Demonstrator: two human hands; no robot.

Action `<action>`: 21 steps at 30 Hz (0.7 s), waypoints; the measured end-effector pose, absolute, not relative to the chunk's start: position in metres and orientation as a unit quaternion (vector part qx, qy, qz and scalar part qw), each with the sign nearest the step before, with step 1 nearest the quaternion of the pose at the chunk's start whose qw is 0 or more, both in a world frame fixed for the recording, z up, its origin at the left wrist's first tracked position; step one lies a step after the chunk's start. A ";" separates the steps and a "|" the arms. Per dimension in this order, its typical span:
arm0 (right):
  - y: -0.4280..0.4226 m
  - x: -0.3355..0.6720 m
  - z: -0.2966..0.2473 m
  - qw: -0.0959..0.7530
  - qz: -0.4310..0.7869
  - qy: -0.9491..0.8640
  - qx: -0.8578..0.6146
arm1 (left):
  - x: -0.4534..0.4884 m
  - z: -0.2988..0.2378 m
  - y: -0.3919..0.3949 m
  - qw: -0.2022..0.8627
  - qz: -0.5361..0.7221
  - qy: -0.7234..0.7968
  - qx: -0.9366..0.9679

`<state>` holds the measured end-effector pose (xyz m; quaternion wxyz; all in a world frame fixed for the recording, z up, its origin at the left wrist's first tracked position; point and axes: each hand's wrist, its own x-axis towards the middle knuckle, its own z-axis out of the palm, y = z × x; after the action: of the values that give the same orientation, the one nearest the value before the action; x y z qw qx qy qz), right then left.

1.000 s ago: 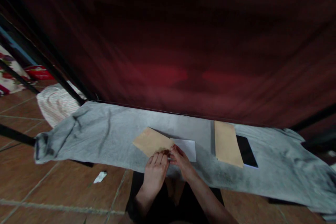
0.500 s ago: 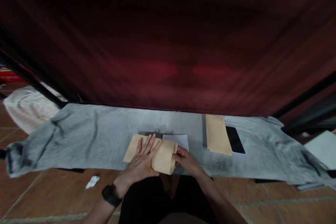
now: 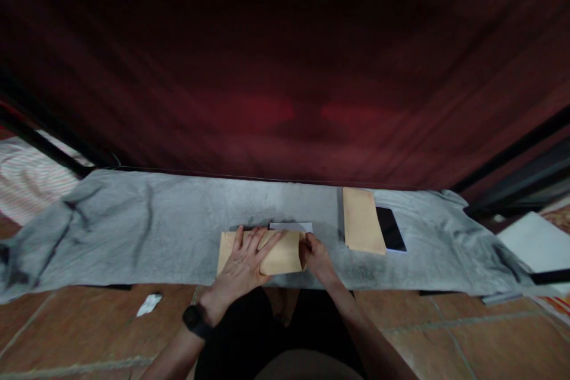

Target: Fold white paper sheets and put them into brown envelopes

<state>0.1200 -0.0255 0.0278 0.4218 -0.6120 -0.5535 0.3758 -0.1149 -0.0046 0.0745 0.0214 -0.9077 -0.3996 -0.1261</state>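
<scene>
- A dark red curtain (image 3: 285, 71) hangs behind everything, well beyond both hands, filling the upper part of the view.
- A grey cloth (image 3: 146, 231) is spread along the tiled floor (image 3: 66, 326) under the hands and runs far out to either side of them.
- A sheet of white paper (image 3: 534, 243) lies at the far right, well away from the right hand.
- A striped fabric (image 3: 22, 184) lies at the far left, well apart from the left hand.
- A brown envelope (image 3: 285, 252) lies flat on the cloth directly under the hands.
- A second envelope (image 3: 361, 219) lies near the right hand, to its right and a little farther away, partly over a dark phone (image 3: 390, 228).
- The left hand (image 3: 243, 261) lies open and flat, fingers spread, pressing down on the left half of the brown envelope; a black watch (image 3: 196, 319) sits on its wrist.
- The right hand (image 3: 317, 255) is at the envelope's right end, fingers curled in a narrow pinch on that edge; whether they close fully on it cannot be told.
- A white slip (image 3: 291, 226) shows just beyond the envelope's far edge, between the two hands.
- A small white scrap (image 3: 149, 304) lies on the floor, to the left of the left wrist.
</scene>
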 end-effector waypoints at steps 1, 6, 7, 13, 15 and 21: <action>-0.027 0.121 0.029 0.420 0.343 -0.558 -0.628 | -0.114 0.074 -0.005 0.021 -0.120 -0.404 -0.906; -0.040 0.122 0.042 0.460 0.232 -0.572 -0.638 | -0.109 0.077 -0.004 0.015 -0.110 -0.432 -0.895; -0.042 0.122 0.045 0.464 0.257 -0.578 -0.620 | -0.107 0.078 -0.004 0.015 -0.107 -0.434 -0.894; -0.042 0.121 0.051 0.414 0.515 -0.532 -0.529 | -0.099 0.085 -0.011 0.011 -0.093 -0.421 -0.902; -0.040 0.122 0.051 0.372 0.571 -0.523 -0.511 | -0.099 0.086 -0.012 0.013 -0.085 -0.412 -0.907; -0.044 0.123 0.058 0.392 0.578 -0.486 -0.526 | -0.106 0.089 -0.012 -0.006 -0.087 -0.391 -0.916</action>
<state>0.1230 -0.0438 0.0580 0.3923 -0.5257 -0.4857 0.5777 -0.1060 -0.0122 0.0886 -0.0059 -0.9161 -0.3914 -0.0873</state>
